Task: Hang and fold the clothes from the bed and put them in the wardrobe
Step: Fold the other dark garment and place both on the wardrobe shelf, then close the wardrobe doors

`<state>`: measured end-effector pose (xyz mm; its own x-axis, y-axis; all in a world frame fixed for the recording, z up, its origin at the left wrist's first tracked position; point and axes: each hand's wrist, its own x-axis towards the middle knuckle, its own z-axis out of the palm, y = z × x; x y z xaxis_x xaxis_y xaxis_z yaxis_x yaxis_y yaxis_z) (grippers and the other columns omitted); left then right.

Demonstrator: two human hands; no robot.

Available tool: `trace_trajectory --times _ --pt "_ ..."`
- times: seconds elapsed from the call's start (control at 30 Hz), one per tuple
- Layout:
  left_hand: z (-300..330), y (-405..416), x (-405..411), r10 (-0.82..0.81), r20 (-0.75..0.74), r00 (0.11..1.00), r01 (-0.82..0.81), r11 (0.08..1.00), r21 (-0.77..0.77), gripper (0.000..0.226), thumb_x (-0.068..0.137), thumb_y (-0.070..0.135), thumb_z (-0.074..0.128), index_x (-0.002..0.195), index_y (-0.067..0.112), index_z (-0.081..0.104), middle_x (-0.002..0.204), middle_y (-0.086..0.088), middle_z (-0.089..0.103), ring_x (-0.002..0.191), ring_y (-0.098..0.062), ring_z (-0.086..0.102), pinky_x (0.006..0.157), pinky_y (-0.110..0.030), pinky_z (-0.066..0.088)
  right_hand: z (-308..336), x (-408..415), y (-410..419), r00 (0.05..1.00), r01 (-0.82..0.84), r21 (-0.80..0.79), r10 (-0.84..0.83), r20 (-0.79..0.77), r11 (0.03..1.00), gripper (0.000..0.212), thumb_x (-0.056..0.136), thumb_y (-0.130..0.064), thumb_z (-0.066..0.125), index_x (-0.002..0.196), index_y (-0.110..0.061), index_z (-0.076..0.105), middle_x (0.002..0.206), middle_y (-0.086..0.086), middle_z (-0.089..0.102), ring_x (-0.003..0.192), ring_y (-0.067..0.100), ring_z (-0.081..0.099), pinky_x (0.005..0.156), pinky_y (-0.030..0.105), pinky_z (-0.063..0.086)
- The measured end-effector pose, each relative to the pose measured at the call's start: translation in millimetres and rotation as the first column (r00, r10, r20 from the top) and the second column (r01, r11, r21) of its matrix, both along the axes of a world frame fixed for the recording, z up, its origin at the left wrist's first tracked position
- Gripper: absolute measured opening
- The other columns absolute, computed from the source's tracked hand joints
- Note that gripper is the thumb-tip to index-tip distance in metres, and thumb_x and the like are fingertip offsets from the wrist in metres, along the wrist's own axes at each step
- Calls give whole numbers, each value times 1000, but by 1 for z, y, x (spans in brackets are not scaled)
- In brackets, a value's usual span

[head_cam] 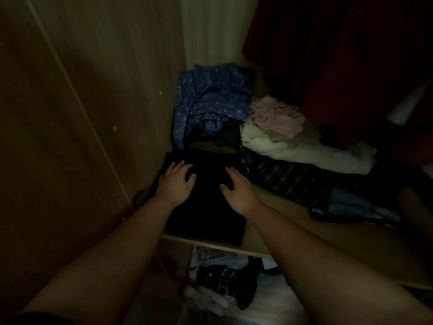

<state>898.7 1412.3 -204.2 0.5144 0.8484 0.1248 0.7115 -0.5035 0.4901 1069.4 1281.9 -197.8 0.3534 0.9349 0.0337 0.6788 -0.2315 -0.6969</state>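
A folded black garment [206, 207] lies at the left end of a wooden wardrobe shelf [276, 231], against the side wall. My left hand [177, 181] rests flat on its left part with fingers spread. My right hand [237, 191] rests on its right part, fingers straight and pointing inward. Neither hand grips the cloth. The scene is dim.
Behind the black garment lie a blue patterned garment [210, 97], a pink cloth [276, 116] and a cream one [293, 146]. Dark striped and blue clothes [328, 191] lie to the right. Red garments [339, 55] hang above. More clothes [225, 277] sit on the lower shelf. The wardrobe door [70, 113] stands left.
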Motion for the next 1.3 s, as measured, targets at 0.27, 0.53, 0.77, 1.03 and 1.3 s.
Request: trace_trajectory --times 0.27,0.53,0.77,1.03,1.3 --pt "27 -56 -18 3 80 997 4 997 -77 53 97 27 54 148 18 40 142 -14 50 128 -33 47 107 -45 41 35 5 -82 982 113 65 -102 -158 991 54 100 -21 53 151 -16 36 150 7 45 136 22 44 109 27 36" --pt "48 -181 -44 92 288 953 -42 984 -174 49 100 19 52 147 18 41 141 -2 49 118 -20 54 90 -23 46 48 -6 -197 963 137 71 -116 -242 988 53 99 -18 51 150 -23 35 149 3 44 128 21 50 105 33 43" --pt "67 -285 -71 109 439 892 35 951 -306 41 101 15 51 140 26 46 131 7 57 123 -11 52 78 -12 40 48 -33 -286 943 180 141 -130 -307 973 50 98 -14 52 144 -27 41 138 -3 52 124 15 52 100 34 47" --pt "89 -378 -91 -44 530 847 178 962 -205 43 101 16 50 143 27 43 134 9 56 127 -7 51 97 -20 41 61 -69 -386 940 269 287 -185 -287 919 48 98 -13 52 143 -29 42 133 -11 53 126 7 49 109 32 39" --pt "93 -456 -112 -354 331 875 367 930 25 53 99 32 53 147 33 32 147 6 45 126 -8 49 96 -25 41 67 -125 -488 903 430 366 -388 -187 825 58 99 -16 54 150 -31 33 145 -10 46 117 -5 50 103 21 41"
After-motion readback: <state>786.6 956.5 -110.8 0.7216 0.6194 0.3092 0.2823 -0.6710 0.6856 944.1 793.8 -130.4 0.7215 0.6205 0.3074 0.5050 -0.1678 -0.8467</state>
